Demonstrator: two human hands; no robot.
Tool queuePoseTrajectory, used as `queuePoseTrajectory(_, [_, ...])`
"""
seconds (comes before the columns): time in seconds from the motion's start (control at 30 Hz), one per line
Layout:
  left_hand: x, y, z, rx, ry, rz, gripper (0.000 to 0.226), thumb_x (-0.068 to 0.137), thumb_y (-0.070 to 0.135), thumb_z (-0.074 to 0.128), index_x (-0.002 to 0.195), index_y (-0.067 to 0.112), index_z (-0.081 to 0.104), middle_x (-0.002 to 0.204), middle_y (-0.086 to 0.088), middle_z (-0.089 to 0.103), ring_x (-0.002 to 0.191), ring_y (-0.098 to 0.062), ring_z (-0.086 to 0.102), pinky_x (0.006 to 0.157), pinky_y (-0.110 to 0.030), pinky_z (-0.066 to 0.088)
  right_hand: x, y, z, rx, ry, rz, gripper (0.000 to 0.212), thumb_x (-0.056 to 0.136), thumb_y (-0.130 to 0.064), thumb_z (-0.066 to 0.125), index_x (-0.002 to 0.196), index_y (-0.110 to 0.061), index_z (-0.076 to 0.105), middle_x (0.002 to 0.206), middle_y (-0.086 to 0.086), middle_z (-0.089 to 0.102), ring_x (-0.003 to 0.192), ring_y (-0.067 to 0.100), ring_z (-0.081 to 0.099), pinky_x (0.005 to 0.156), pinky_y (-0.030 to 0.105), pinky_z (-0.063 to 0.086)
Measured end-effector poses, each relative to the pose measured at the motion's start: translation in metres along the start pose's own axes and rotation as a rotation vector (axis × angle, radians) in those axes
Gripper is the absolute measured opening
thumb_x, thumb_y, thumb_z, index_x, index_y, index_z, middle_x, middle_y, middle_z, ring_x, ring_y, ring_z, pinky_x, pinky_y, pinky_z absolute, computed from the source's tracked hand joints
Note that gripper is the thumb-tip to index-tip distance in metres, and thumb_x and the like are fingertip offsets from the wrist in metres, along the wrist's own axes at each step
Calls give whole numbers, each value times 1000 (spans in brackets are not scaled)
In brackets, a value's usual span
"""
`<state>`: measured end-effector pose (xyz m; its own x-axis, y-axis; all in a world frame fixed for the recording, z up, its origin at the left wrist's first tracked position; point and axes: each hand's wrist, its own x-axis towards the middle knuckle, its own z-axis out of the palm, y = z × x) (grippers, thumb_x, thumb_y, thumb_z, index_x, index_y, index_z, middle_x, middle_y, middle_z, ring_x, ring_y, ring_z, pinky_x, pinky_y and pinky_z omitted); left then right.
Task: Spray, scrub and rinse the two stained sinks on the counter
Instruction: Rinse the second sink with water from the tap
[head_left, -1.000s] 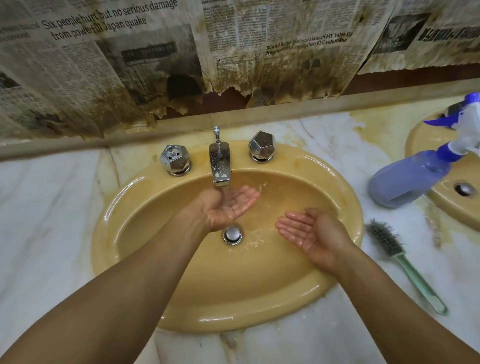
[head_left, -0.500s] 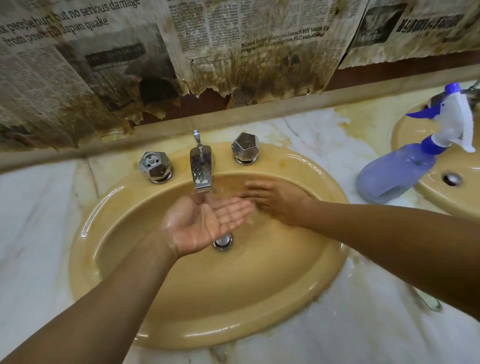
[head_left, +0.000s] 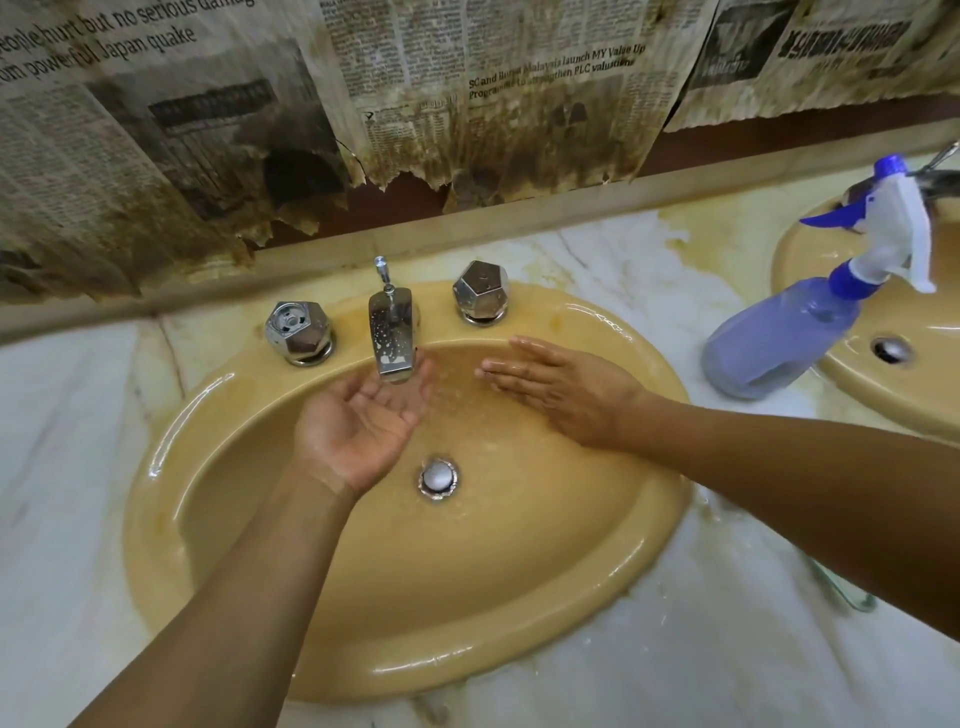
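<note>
Stained, torn newspaper (head_left: 467, 104) covers the wall above a white marble counter (head_left: 62, 441)

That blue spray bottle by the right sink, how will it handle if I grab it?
The spray bottle looks like thin translucent plastic, so probably light and slightly squeezable. It lies tilted against the rim of the second sink, so a nudge could roll it. Its smooth sides may be slippery when wet.

Your single head view looks steeply down, close over the near sink (head_left: 363, 597), facing the far newspaper-covered wall (head_left: 519, 104); the second sink (head_left: 893, 395) sits cropped at right.
</note>
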<state>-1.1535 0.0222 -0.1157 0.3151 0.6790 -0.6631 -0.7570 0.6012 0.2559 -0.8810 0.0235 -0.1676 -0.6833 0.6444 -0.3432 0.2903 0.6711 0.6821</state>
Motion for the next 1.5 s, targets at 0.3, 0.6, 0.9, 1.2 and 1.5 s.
queuePoseTrajectory(0.3, [-23, 2, -7, 167, 34, -48, 43, 111, 27, 28, 125, -5, 53, 132, -32, 63, 131, -46, 57, 112, -51, 42, 68, 10, -57, 255, 129, 70, 67, 99, -41, 8, 157, -14, -12, 168, 4, -15, 157, 24, -13, 126, 50, -4])
queuePoseTrajectory(0.6, [-7, 6, 10, 371, 7, -168, 55, 110, 32, 29, 144, -6, 49, 135, -27, 63, 130, -40, 60, 108, -48, 48, -28, 10, -10, 89, -243, -43, 71, 104, -51, 11, 158, -13, -15, 164, 4, -27, 150, 18, -32, 117, 63, -19])
queuePoseTrajectory(0.9, [-4, 2, -6, 352, -147, -414, 77, 108, 48, 12, 149, -13, 39, 149, -35, 46, 143, -47, 43, 125, -49, 26, -65, -26, -53, 785, -655, -226, 60, 108, -50, 10, 163, -27, 18, 171, -2, 10, 157, 10, 0, 126, 43, -2])
queuePoseTrajectory(1.2, [3, -16, 9, 418, -323, -523, 63, 111, 35, 21, 153, -10, 36, 160, -29, 35, 150, -40, 35, 127, -47, 21, -10, -27, -15, 311, -347, -54, 74, 103, -62, 9, 163, -18, 3, 170, 0, 0, 156, 18, -16, 115, 53, -30])
queuePoseTrajectory(1.5, [-4, -12, -30, 456, -197, -485, 62, 108, 30, 23, 146, -14, 44, 146, -35, 51, 136, -45, 52, 112, -58, 37, -11, -59, -31, 762, -545, 68, 77, 104, -61, 18, 162, -21, -12, 168, -1, -23, 154, 15, -22, 124, 42, -15])
